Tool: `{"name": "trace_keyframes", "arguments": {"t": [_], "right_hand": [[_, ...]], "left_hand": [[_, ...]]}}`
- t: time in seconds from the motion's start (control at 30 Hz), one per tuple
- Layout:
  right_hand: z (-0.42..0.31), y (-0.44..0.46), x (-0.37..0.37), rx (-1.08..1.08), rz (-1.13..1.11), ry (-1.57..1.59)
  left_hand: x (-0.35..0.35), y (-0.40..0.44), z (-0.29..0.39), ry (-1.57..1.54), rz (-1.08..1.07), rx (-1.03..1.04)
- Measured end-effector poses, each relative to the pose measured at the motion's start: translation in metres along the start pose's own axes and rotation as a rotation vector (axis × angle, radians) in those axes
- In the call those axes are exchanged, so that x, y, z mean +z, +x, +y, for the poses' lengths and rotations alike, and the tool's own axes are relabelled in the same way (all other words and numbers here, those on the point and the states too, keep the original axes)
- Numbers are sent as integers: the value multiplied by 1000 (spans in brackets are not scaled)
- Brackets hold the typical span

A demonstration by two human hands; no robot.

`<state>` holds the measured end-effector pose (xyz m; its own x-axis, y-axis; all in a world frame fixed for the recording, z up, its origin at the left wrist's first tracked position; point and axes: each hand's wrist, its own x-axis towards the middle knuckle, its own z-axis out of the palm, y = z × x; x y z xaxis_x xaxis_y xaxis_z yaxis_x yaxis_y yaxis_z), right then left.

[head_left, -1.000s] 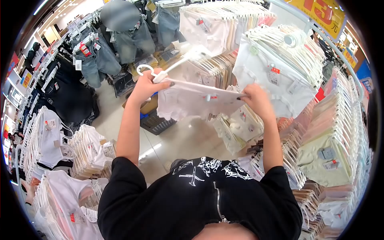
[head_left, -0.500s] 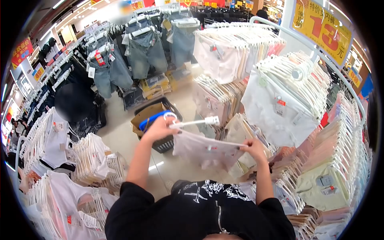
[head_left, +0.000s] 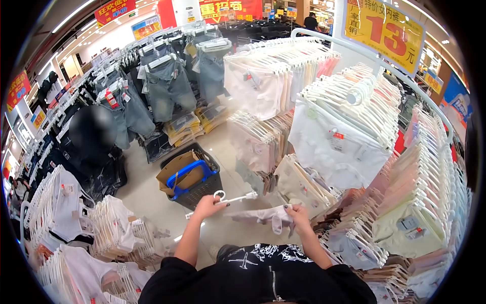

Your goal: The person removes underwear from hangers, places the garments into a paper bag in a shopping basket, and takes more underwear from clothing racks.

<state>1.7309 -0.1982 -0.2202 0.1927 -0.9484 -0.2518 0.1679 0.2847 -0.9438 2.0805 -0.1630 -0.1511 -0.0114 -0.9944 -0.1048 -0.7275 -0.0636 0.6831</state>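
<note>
My left hand (head_left: 206, 207) is closed around a white plastic clip hanger (head_left: 238, 198), whose ring hook stands up beside my fingers. Pinched in my right hand (head_left: 300, 219) is a pair of pale pink underpants (head_left: 263, 215), bunched and hanging sideways toward the left. A gap separates the hanger from the cloth. Beyond my left hand, a dark shopping basket (head_left: 195, 190) with a blue handle (head_left: 188, 175) stands on the floor, with brown cardboard inside.
Racks of underwear on white hangers surround me: white ones (head_left: 339, 142) and pale green ones (head_left: 410, 233) at right, white ones (head_left: 109, 228) at left. Denim shorts (head_left: 169, 86) hang farther back. A curved metal rail (head_left: 374, 60) and a yellow price sign (head_left: 385, 33) rise at upper right.
The underpants, stretched between both hands before, now hang from my right hand alone, off the hanger. Both hands have moved lower, and my view has shifted slightly.
</note>
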Motion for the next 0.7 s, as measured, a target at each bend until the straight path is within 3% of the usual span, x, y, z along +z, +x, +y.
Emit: {"name": "trace_keyframes", "arguments": {"t": [0.1,0.17,0.23,0.5,0.6,0.7], "right_hand": [[6,-6,8,27,45,-54],[9,-7,11,24,123,-158],[5,-10,17,35,119,55],[-26,-30,28,122,120,309],[-1,-21,26,17,272,246],[3,-26,28,-35,261,-13]], "left_hand": [[20,-9,14,-354,-173,19],[29,-20,44,-545,-338,-156],[49,-16,47,-559,-458,-173],[72,-10,45,-551,-373,-250],[71,-11,43,-554,-350,-259],[75,-11,41,-535,-320,-238]]}}
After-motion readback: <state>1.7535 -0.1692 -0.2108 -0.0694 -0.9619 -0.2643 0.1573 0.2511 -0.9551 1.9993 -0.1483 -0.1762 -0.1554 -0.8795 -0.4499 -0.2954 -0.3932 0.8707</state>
